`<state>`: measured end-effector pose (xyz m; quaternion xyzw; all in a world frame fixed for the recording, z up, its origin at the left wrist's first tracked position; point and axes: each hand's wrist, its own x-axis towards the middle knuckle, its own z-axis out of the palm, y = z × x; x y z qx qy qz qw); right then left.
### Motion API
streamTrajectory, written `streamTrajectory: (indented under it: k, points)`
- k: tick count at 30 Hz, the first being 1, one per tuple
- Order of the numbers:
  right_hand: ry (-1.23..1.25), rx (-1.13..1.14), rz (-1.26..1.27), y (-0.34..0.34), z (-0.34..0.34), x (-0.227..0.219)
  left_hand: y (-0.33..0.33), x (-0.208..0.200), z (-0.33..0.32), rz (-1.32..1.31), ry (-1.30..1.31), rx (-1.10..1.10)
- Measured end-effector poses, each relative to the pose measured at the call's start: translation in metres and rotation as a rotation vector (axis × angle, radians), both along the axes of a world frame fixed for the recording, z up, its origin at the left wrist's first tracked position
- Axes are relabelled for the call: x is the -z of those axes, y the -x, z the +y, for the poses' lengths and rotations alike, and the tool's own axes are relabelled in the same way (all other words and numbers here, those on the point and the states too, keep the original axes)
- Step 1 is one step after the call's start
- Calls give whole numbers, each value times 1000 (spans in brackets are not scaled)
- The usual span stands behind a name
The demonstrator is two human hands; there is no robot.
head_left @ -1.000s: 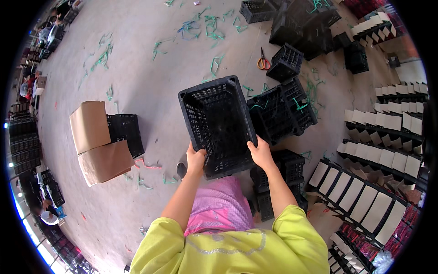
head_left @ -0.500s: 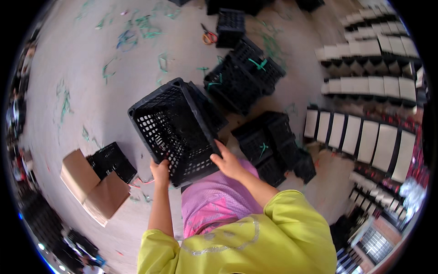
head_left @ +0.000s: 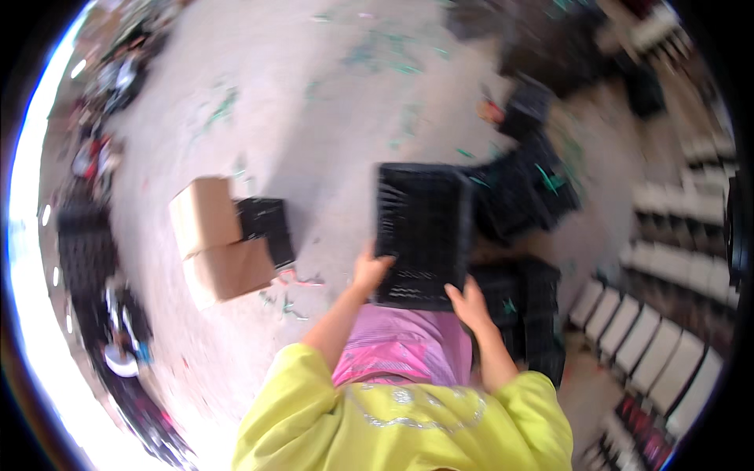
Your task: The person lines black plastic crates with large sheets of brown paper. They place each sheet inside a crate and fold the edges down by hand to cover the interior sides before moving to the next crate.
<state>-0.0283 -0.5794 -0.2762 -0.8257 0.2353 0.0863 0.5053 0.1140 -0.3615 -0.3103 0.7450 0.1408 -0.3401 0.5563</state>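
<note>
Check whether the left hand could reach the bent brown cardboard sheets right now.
Probably not: the left hand holds the black rectangular plastic crate, and the brown sheets lie off to the left. Nothing tall seems to block the grey floor between.

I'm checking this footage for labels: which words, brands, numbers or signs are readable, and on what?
None can be read.
Held black plastic crate: blurred, no legible lettering.
Pink garment: markings too blurred to read.
Yellow-green shirt: silvery decoration, no readable words.
</note>
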Motion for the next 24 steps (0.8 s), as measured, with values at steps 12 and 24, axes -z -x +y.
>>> streamTrajectory:
  k: [12, 24]
  points:
    - [202, -56, -92, -84, 99, -120, -54, -52, 326, -241, -769, 63]
    - [237, -888, -25, -187, 328, -117, -91, 1, 499, -631, -1214, 943]
